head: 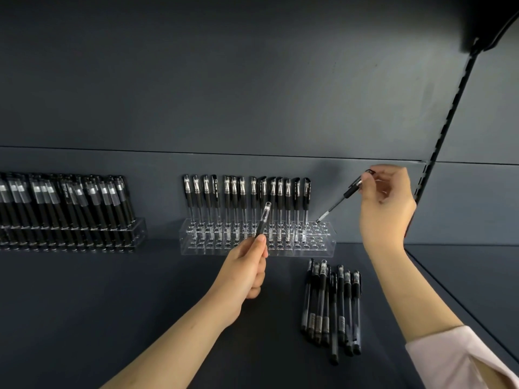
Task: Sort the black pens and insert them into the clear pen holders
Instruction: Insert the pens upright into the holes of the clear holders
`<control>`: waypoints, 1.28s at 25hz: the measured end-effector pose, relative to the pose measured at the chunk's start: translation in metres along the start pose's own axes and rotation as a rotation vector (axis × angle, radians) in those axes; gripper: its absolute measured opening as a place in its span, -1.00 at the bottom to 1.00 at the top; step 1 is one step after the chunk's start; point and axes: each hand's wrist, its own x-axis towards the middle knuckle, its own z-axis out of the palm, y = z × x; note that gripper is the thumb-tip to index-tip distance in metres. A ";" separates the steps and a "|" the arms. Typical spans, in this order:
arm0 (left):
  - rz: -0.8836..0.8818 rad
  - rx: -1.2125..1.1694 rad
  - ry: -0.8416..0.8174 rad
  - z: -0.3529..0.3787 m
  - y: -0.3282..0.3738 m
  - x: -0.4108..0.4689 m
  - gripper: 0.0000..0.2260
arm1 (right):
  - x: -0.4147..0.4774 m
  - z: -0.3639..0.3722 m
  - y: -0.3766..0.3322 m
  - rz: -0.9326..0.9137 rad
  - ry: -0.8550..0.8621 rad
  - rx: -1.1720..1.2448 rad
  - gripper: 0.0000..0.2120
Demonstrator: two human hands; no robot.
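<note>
R hand (386, 204) tips pen (341, 199) into holder (314, 249), L hand (247, 269) grips another

Black pens (331, 307) at five o'clock, clear holder (314, 245), dark blue-grey shelf (112, 304), pale pink sleeve (460, 360).

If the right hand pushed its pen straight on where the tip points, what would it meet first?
Probably an empty hole at the right end of the clear holder; the pen tip looks almost there.
</note>
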 end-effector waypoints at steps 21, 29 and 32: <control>-0.016 0.057 0.006 0.003 0.003 -0.004 -0.67 | -0.005 0.041 0.012 -0.199 -0.293 -0.316 -0.84; -0.004 0.089 -0.004 0.003 0.003 -0.005 -0.67 | -0.003 0.032 0.016 -0.041 -0.422 -0.306 -0.69; -0.008 0.083 0.004 0.003 0.005 -0.005 -0.68 | -0.006 0.025 0.010 -0.036 -0.420 -0.253 -0.61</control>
